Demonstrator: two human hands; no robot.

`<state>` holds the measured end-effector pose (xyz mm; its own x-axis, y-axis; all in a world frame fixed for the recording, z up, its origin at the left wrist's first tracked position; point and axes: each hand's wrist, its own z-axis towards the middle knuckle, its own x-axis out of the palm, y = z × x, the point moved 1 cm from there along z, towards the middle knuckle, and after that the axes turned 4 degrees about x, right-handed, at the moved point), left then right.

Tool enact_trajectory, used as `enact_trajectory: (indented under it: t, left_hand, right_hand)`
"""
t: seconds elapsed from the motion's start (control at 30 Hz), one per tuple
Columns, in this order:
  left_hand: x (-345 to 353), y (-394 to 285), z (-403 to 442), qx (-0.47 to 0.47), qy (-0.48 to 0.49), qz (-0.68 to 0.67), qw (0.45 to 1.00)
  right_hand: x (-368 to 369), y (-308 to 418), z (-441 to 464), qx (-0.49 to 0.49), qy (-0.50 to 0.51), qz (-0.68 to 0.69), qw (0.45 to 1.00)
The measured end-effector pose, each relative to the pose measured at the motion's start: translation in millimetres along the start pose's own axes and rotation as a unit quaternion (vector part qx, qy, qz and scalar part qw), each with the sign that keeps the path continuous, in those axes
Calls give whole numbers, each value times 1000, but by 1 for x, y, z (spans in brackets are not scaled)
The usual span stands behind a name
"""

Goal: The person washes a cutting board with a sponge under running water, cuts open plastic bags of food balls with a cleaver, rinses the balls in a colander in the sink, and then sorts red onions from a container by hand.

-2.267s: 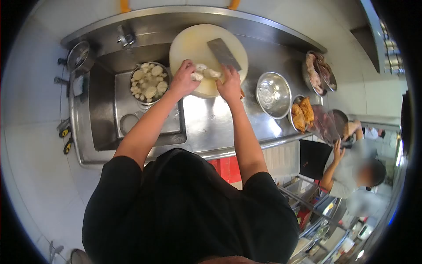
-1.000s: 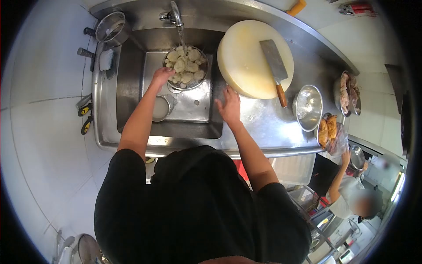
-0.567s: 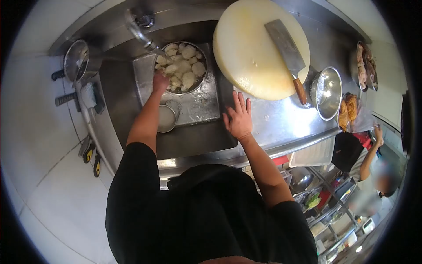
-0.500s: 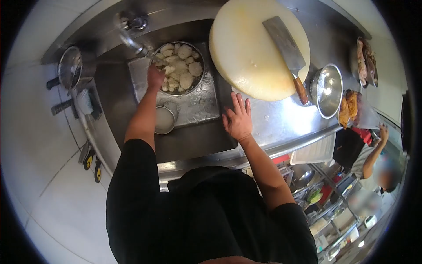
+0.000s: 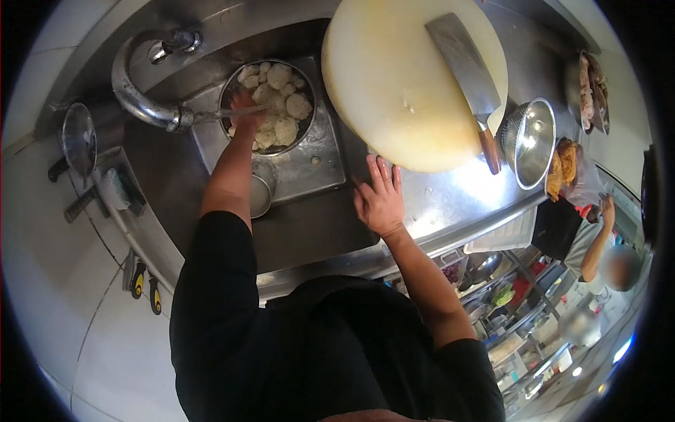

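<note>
My left hand reaches into a round metal bowl in the sink, with fingers stretched out among white cauliflower florets. A stream of water from the curved tap runs across this hand and partly hides its fingers. Flat on the counter's edge beside the sink, my right hand rests with fingers apart, holding nothing. Its fingertips are close to the rim of a thick round chopping board. On the board lies a cleaver, its wooden handle over the edge.
A smaller metal pot stands below the bowl in the sink. Perforated metal bowls, a dish of meat and browned food pieces are at the right. A strainer hangs left. Another person's arm shows far right.
My view has shifted, and the tap's spout now shows larger and farther left, its stream plainly visible. My left hand's fingers have spread among the florets. The right hand stays at the counter's edge.
</note>
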<state>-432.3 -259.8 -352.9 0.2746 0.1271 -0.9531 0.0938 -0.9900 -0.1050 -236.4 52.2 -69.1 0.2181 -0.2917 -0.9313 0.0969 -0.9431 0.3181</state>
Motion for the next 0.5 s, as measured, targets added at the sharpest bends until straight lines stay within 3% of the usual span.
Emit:
enact_trajectory:
  t: [0.07,0.17,0.3,0.4,0.5]
  left_hand:
    - [-30,-11,-2,-56,141,-103,983]
    - [3,9,6,8,104,-126,986]
    - [-14,16,11,46,83,-222,970]
    - [-50,16,0,69,49,-354,931]
    - [-60,21,-6,42,1,-515,856]
  right_hand:
    - [0,1,0,4,-11,5,1000]
    - [-1,1,1,6,-6,11,1000]
    - [0,0,1,3,-5,7,1000]
    - [1,0,0,3,-7,5,1000]
    - [1,0,1,3,-7,7,1000]
